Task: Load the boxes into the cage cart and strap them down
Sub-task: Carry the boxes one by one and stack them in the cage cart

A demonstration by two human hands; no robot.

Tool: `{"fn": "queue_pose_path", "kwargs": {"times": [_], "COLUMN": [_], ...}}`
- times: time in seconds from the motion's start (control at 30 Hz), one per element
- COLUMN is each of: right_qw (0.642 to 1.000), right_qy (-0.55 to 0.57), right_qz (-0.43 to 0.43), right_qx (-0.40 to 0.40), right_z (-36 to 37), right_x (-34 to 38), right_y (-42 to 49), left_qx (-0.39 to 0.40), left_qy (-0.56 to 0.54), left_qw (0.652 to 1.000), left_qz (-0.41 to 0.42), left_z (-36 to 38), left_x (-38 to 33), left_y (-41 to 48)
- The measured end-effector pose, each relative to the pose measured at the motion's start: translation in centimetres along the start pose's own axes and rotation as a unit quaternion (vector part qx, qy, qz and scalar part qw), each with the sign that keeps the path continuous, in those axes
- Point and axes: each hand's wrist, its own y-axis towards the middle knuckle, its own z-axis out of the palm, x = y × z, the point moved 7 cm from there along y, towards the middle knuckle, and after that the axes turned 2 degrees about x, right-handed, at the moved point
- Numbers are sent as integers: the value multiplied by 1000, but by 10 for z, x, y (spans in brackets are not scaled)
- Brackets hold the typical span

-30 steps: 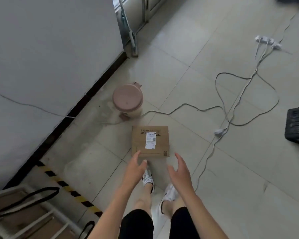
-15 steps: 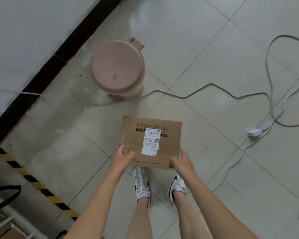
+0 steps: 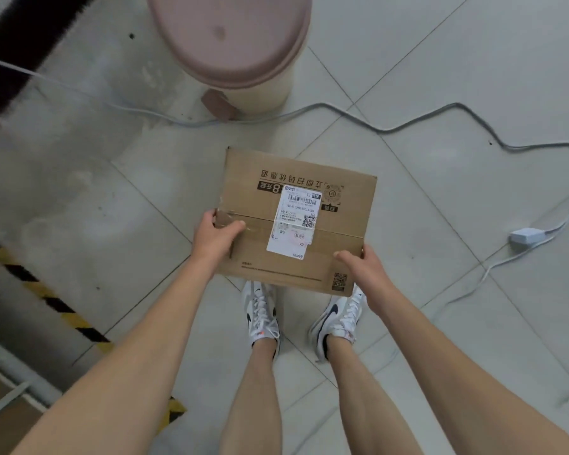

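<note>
Now my left grip (image 3: 216,236) clasps the left edge of the cardboard box (image 3: 342,244), thumb on top at the tape seam and fingers curled round the side. My right grip (image 3: 365,269) holds the box's right edge close to its near corner, thumb on top too. The box's near edge covers the toes of my white shoes (image 3: 260,313). Beyond the box stands a pink-lidded bin (image 3: 234,37), and a grey cable (image 3: 408,124) runs between them.
</note>
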Motion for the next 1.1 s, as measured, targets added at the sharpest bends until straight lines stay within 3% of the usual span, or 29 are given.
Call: {"fn": "queue_pose_path", "kwargs": {"times": [0.17, 0.4, 0.63, 0.73, 0.9, 1.1], "right_qw": [996, 972, 909, 867, 757, 701], "right_qy": [3, -36, -103, -128, -171, -236], "right_qz": [-89, -225, -388, -461, -602, -596], "right_qx": [11, 61, 112, 141, 188, 314], "right_z": [-5, -16, -8, 20, 98, 209], "right_x": [58, 171, 272, 295, 279, 159], "right_y": [-95, -294, -522, -617, -771, -902], "left_qx": [-64, -116, -257, -308, -428, -547], "left_qy": [-61, -152, -231, -279, -344, -405], "left_qw": [995, 976, 918, 878, 781, 679], "left_qz": [53, 107, 196, 236, 297, 274], "left_z": [-57, -161, -281, -337, -417, -470], "left_x": [-48, -122, -165, -152, -82, 89], "left_y": [-85, -274, -507, -601, -767, -921]}}
